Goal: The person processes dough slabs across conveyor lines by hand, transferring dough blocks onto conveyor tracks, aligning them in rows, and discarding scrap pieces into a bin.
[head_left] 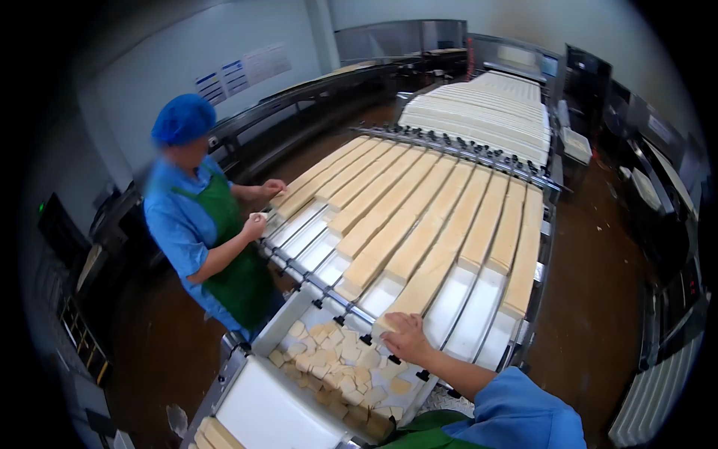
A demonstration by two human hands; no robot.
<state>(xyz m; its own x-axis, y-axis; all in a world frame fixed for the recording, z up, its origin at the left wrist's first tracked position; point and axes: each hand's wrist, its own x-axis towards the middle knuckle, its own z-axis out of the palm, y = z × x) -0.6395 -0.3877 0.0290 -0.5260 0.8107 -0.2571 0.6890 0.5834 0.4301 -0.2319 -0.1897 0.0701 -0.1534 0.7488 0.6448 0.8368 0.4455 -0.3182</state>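
My right hand (406,338) reaches in from the lower right, its fingers curled over the near end of a long pale-brown bread loaf (431,280). That loaf lies in one lane of a white conveyor (452,310) and juts nearer to me than its neighbours. Several similar long loaves (359,179) lie side by side in the other lanes, divided by thin metal rails. My left hand is out of view. Just left of my right hand, below the conveyor's end, a white bin (299,305) holds many flat, pale, cut end pieces (340,363).
Across the conveyor at left, a co-worker (198,217) in a blue cap and green apron has both hands near the loaf ends. A roller bar (479,156) crosses behind the loaves. A white chute (269,408) with more strips is at lower left.
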